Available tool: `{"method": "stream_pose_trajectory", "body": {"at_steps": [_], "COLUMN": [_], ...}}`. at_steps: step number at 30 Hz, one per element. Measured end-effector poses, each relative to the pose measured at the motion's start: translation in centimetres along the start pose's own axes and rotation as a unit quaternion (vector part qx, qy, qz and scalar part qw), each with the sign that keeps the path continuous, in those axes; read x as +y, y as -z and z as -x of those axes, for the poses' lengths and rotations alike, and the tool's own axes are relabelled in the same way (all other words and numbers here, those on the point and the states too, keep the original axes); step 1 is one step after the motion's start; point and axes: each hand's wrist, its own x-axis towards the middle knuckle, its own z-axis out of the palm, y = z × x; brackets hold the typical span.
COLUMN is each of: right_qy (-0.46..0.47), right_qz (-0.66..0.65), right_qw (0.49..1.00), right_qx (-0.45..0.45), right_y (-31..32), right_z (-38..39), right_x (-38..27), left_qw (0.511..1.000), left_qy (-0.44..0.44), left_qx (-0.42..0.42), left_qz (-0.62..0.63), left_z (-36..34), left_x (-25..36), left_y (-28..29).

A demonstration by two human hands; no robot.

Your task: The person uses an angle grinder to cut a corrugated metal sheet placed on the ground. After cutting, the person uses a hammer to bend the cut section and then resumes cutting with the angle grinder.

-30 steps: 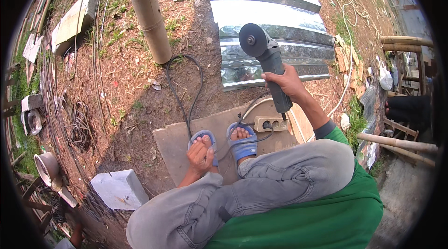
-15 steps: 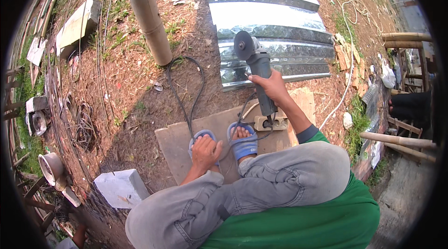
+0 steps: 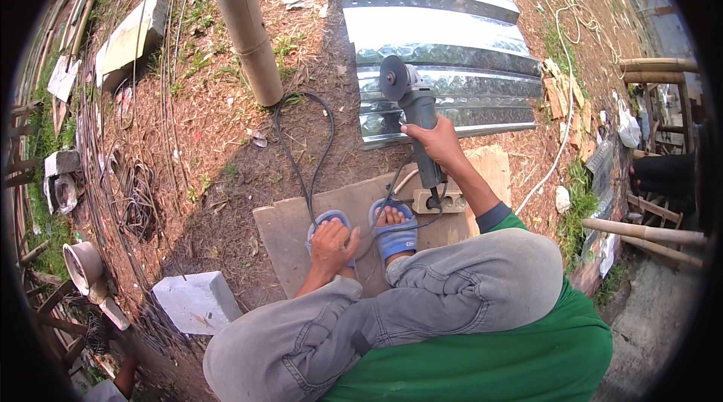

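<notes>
My right hand point(image 3: 437, 140) is wrapped round the grey body of an angle grinder point(image 3: 422, 119), with its thumb near the side of the body. The grinder is tilted up, its dark cutting disc point(image 3: 393, 78) in front of ribbed shiny metal sheets point(image 3: 444, 29). The disc's motion cannot be told. A dark cord point(image 3: 307, 176) loops on the ground and runs to my feet. My left hand point(image 3: 330, 247) rests over my left foot in a blue sandal point(image 3: 331, 217), fingers lying down and thumb apart, holding nothing.
My feet are on a wooden board point(image 3: 290, 225), where a socket strip point(image 3: 452, 202) lies. A bamboo post point(image 3: 252, 48) stands ahead. Pale blocks point(image 3: 197, 302), wire coils point(image 3: 135, 202) and a white hose point(image 3: 557, 161) lie around. Bamboo poles point(image 3: 644, 230) jut in at right.
The view has shifted slightly. My right hand keeps hold of the grinder, and my left hand stays over the foot.
</notes>
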Motion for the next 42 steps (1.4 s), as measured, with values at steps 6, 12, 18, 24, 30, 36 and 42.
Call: {"method": "stream_pose_trajectory", "body": {"at_steps": [6,12,18,24,30,36,42], "right_qy": [0.003,0.007,0.002,0.0,0.004,-0.005,0.002], "right_qz": [0.009,0.01,0.035,0.034,0.031,0.037,0.028], "right_qw": [1.0,1.0,0.999,0.999,0.999,0.999,0.999], "right_qx": [-0.001,-0.007,-0.003,-0.012,-0.012,-0.015,-0.016], "right_y": [0.1,0.3,0.2,0.5,0.4,0.4,0.3], "right_z": [-0.2,-0.5,-1.3,-1.4,-1.1,-0.9,-0.8], "right_x": [0.4,0.9,1.7,1.7,1.0,0.5,0.5], "left_qw": [1.0,1.0,1.0,1.0,1.0,1.0,1.0], "left_qy": [-0.009,-0.015,-0.001,0.0,-0.009,-0.006,-0.008], "left_qx": [0.009,0.02,0.005,0.004,0.011,0.008,0.016], "left_qz": [-0.006,0.001,0.011,0.01,0.013,0.017,0.008], "left_z": [-0.1,-0.1,-0.4,-0.6,-0.5,-0.4,-0.6], "left_x": [-0.1,-0.2,0.1,0.2,0.2,0.0,0.1], "left_y": [-0.1,-0.2,0.2,0.3,0.2,0.1,0.0]}}
